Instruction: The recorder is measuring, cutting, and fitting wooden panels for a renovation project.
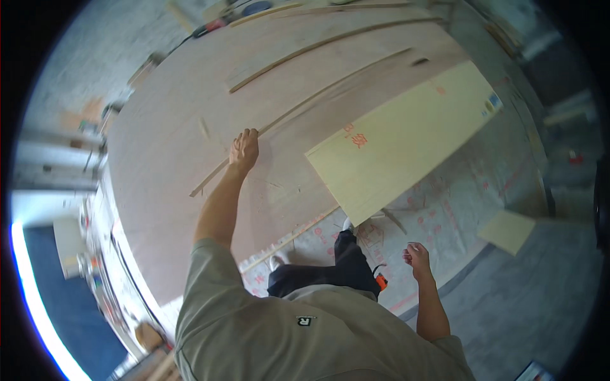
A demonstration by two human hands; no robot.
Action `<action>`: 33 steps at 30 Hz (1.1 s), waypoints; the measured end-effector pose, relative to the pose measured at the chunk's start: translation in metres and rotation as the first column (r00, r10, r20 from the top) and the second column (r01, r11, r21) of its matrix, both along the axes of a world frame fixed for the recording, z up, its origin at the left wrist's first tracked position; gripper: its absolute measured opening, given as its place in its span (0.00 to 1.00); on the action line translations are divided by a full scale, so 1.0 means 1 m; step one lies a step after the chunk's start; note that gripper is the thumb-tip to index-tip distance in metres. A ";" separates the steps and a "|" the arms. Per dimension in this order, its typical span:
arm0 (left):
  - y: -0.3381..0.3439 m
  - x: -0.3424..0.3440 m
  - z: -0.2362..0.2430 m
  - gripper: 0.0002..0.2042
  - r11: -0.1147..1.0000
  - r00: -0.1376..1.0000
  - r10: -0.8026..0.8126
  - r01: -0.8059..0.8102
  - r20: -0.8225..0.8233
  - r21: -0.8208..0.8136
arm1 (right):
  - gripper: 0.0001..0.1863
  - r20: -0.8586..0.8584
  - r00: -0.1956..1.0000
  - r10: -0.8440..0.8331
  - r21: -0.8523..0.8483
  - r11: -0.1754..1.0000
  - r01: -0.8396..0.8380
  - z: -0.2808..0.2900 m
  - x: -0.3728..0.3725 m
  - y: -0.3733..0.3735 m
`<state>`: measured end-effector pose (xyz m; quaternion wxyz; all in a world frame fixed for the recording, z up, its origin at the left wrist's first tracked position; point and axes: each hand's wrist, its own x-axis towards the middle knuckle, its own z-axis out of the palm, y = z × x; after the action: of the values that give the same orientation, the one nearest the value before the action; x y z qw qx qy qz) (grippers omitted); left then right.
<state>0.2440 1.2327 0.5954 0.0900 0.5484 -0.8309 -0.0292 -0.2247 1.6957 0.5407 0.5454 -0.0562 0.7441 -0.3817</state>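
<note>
My left hand (244, 147) is closed on a long thin wooden strip (305, 103), which runs diagonally across a large pinkish plywood sheet (152, 178). To its right lies a pale yellow board (406, 146) with red markings, overhanging the sheet's near edge. Down by the right side of my body, my right hand (416, 257) is curled closed; anything small inside it cannot be made out. An orange object, perhaps a tape measure (381, 282), is at my waist.
Another strip (318, 44) and a power tool (206, 28) lie toward the far side. Printed white sheeting (457, 197) covers the floor at my feet. A pale offcut (505, 232) lies at right. Clutter and cables (117, 254) line the left.
</note>
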 end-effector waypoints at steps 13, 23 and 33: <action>0.296 -0.055 0.000 0.04 0.920 0.885 0.387 -0.352 -0.260 0.173 | 0.13 -0.096 0.911 0.400 -0.232 0.882 -0.411 0.054 -0.046 -0.168; 0.520 0.066 -0.024 0.03 0.613 0.579 0.790 -0.763 -0.203 0.207 | 0.18 -0.284 0.719 0.634 -0.201 0.694 -0.691 0.117 -0.015 -0.131; 0.644 0.166 -0.009 0.09 -0.188 -0.193 0.972 -0.981 -0.131 0.052 | 0.16 -0.354 0.601 0.717 -0.131 0.598 -0.791 0.114 -0.010 -0.069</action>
<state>0.4101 1.8770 0.5864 0.1495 0.9826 -0.1001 0.0453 -0.2347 1.6266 0.6551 0.5377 -0.4935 0.6536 -0.2002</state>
